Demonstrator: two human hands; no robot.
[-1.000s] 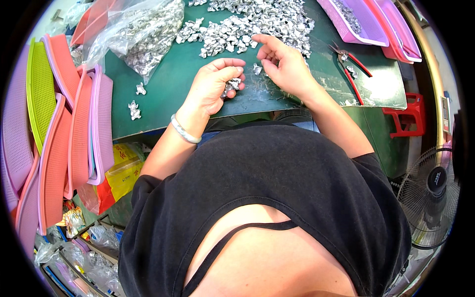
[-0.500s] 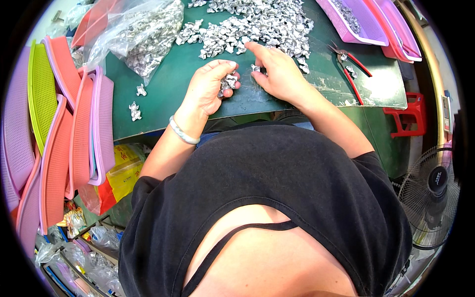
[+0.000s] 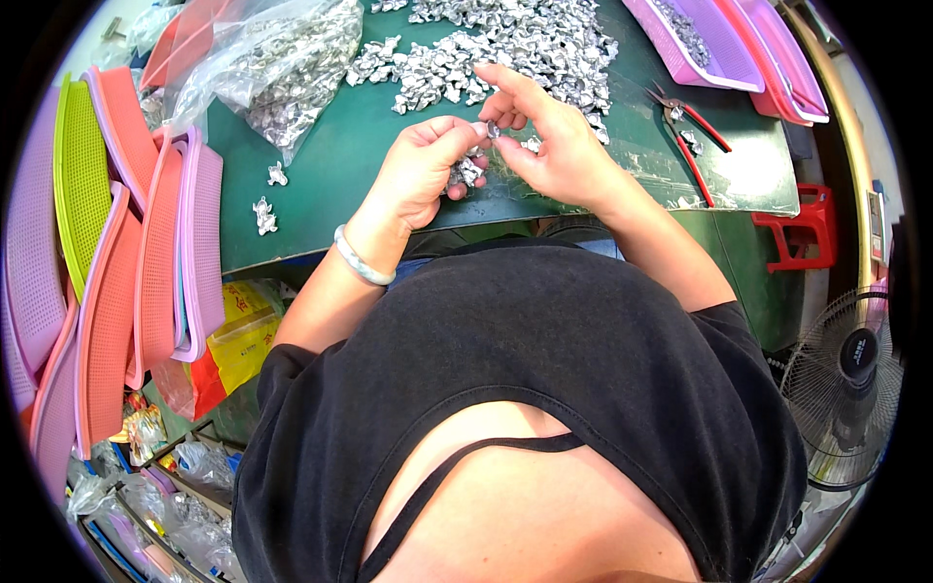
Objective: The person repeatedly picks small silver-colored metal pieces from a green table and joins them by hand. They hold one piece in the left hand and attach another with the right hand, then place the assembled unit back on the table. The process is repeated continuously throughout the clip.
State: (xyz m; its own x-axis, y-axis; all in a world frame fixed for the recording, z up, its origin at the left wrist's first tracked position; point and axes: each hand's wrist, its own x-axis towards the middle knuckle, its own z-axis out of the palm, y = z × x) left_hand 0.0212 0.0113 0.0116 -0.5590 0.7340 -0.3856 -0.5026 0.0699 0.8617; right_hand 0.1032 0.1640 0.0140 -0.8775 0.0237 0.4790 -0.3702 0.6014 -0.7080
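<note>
My left hand (image 3: 428, 167), a pale bangle on its wrist, is closed around a few small silver metal castings (image 3: 466, 173). Its thumb tip meets one small metal piece (image 3: 493, 128) at the right. My right hand (image 3: 554, 146) has its thumb and curled fingers at that same piece, while its index finger stretches toward the pile. Both hands are close together over the near part of the green table (image 3: 321, 209). Just beyond them spreads a large pile of silver castings (image 3: 505, 49). Another casting (image 3: 532, 143) shows partly behind my right thumb.
A clear plastic bag of castings (image 3: 301, 97) lies left of the pile, with two loose castings (image 3: 265, 217) nearer me. Red-handled pliers (image 3: 692, 146) lie at right, below a purple basket (image 3: 714, 73). Stacked baskets (image 3: 155, 253) stand left; a red stool (image 3: 802, 228) and fan (image 3: 846, 389) stand right.
My left hand has moved right and slightly turned, bringing its thumb to a piece at my right hand. My right index finger has lifted upward from the pile's near edge.
</note>
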